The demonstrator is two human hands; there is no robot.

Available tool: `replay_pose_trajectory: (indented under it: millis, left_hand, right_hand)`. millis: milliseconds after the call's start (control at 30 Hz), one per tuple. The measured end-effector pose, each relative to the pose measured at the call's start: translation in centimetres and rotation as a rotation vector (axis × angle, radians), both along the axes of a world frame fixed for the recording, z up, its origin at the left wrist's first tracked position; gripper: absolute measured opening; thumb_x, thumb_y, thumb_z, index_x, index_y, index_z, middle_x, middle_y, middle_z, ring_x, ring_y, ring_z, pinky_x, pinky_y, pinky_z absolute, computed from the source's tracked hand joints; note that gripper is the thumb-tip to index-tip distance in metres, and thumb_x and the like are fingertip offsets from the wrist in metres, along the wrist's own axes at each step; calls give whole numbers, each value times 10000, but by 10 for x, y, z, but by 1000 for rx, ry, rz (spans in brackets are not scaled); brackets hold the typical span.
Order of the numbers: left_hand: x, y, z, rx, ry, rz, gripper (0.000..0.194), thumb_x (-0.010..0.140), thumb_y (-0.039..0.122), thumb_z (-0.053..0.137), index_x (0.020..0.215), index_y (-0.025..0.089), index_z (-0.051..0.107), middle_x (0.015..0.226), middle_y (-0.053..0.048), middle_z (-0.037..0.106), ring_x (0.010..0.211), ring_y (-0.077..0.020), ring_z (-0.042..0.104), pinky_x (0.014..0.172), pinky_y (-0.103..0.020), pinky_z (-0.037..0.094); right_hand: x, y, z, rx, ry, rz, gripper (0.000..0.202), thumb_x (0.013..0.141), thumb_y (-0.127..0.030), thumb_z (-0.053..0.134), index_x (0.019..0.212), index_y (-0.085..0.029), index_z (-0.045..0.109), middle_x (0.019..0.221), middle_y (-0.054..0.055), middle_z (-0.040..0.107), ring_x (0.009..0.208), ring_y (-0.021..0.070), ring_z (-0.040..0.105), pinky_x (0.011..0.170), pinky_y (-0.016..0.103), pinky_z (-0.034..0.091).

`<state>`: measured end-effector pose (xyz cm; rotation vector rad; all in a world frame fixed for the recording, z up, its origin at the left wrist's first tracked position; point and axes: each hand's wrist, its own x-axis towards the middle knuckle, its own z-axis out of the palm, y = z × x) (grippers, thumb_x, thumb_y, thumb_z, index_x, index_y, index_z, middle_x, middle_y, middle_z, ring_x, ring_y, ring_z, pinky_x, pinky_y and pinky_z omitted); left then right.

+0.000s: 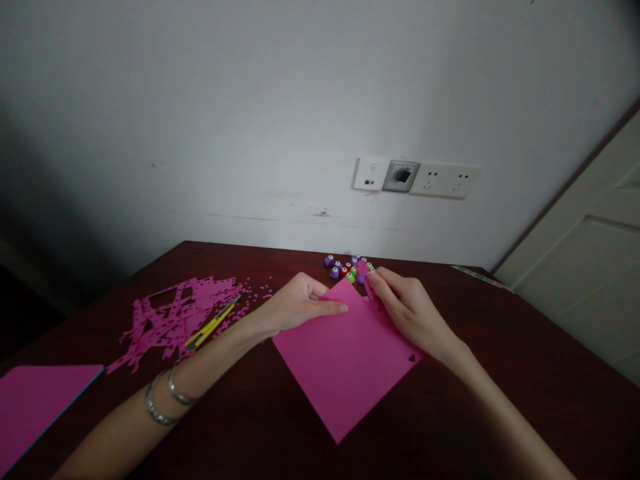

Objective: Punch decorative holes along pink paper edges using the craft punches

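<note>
A square sheet of pink paper [340, 360] is held up above the dark table, one corner pointing down toward me. My left hand [305, 307] pinches its upper left edge, thumb lying on the front face. My right hand [407, 310] is closed on the upper right edge, where a narrow pink strip [369, 283] sticks up between the fingertips. Whether that strip is still joined to the sheet, I cannot tell. A small heart-shaped hole [412, 359] shows near the right corner. Most of the right edge is hidden behind my right hand.
Left of my hands lie punched pink paper scraps [175, 313], a yellow utility knife [213, 323] and tiny pink cutouts [245, 303]. More pink sheets [45, 407] lie at the left. Small colourful craft punches [345, 269] cluster by the wall. A ruler-like strip [483, 277] lies back right.
</note>
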<state>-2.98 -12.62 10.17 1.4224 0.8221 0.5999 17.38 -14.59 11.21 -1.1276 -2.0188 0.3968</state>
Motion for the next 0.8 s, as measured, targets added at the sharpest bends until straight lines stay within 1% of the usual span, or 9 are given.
replay_pose_trajectory:
  millis: [167,300,400,500,567,600,700,800]
  left_hand:
    - [0,0,1,10,4,-7,332,684,394,691,853,109,689,771,-87,693,578,-127,622,525,-229,478]
    - [-2,0,2,34,0,5,321,701,394,676,860,116,685,772,-83,694,589,-129,626,521,-222,473]
    - [-3,1,1,66,0,46,322,711,397,666,853,108,684,778,-92,694,596,-135,627,519,-225,469]
    - [-2,3,-2,127,-67,166,328,720,397,658,874,108,679,796,-99,694,611,-141,627,537,-239,473]
    - [0,5,-5,169,-139,259,328,727,391,653,906,117,671,808,-95,693,623,-140,625,559,-253,478]
    - [1,6,-7,184,-170,286,328,731,386,650,925,122,667,821,-94,692,639,-140,626,580,-262,483]
    - [3,11,-12,223,-197,281,330,733,371,649,955,127,658,863,-97,686,714,-145,626,664,-286,488]
    - [1,18,-13,293,-128,304,319,734,388,636,918,127,653,842,-91,673,730,-144,609,664,-282,481]
  right_hand:
    - [8,0,5,-196,-26,90,381,916,-454,330,644,-196,401,596,-39,402,547,99,372,502,236,284]
    - [15,1,5,-263,-57,165,385,900,-471,360,658,-184,446,623,-31,439,547,93,374,496,230,294]
    - [19,0,8,-319,-54,181,376,890,-480,378,717,-175,513,645,-20,489,547,92,411,483,223,310]
    - [25,-1,13,-377,-44,169,334,836,-490,487,808,-171,582,722,8,572,603,111,488,510,227,364]
    - [29,0,15,-398,-4,148,320,776,-486,575,807,-169,605,737,19,603,626,126,523,538,238,406]
    - [31,1,15,-399,39,129,315,752,-482,602,784,-168,609,725,21,612,628,131,538,550,244,424]
    - [36,4,15,-380,213,58,293,720,-464,642,750,-174,627,725,34,648,651,146,584,604,264,468]
    - [37,4,15,-415,328,22,283,702,-432,672,844,-187,663,821,53,684,700,159,616,650,277,488]
